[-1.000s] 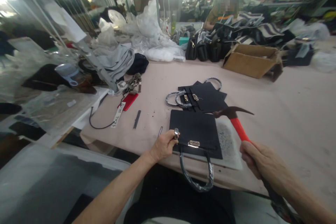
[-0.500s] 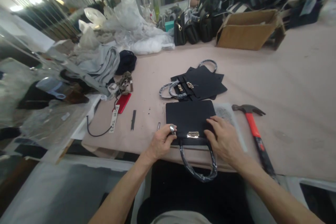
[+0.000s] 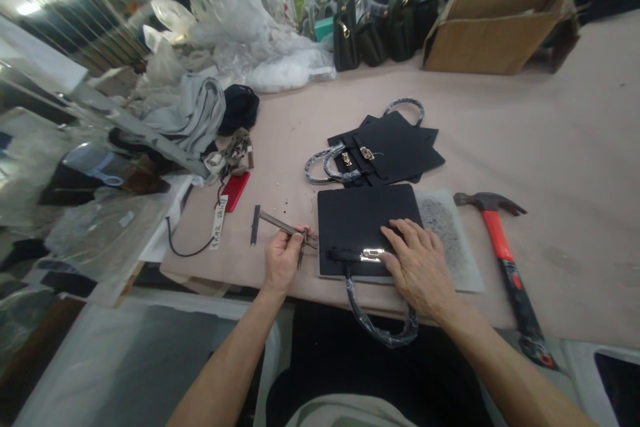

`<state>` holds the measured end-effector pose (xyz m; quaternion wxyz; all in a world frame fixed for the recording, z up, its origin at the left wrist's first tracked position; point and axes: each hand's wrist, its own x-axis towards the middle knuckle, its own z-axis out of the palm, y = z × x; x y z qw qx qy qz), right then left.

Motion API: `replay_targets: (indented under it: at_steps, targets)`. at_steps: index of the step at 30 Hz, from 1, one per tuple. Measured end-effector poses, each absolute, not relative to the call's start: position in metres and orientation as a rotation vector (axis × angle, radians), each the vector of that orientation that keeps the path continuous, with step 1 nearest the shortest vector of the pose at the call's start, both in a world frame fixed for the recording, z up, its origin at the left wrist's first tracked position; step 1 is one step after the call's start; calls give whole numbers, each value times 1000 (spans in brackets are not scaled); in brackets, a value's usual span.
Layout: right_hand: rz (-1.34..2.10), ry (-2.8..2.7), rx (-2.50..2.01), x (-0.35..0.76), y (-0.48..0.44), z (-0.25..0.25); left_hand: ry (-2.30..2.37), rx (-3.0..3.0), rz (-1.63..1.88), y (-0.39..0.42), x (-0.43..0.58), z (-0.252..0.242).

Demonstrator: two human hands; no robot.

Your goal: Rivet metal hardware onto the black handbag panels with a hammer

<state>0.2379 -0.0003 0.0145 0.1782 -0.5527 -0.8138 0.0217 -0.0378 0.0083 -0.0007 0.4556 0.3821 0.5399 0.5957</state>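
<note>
Head view: your left hand (image 3: 281, 261) pinches slim grey metal tools (image 3: 278, 221) beside the flat black rectangular bag panel (image 3: 357, 217), which lies on a pale speckled slab (image 3: 453, 237) under your spread, ungrasping right hand (image 3: 421, 273). A slipping pinch could let metal tips scratch it.

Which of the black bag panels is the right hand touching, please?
The nearest black panel, under the right hand; the others lie overlapping beyond it.
</note>
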Motion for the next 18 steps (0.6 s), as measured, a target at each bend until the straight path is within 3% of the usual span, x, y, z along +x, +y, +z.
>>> replay_targets:
  at_steps: [12,18]
  targets:
    - [45,-2307,-1580,235,1,15,1511,867,1371,5,-69,-4]
    - [295,-2171,-1412,250,3,10,1669,1074,1272,11,-80,-7]
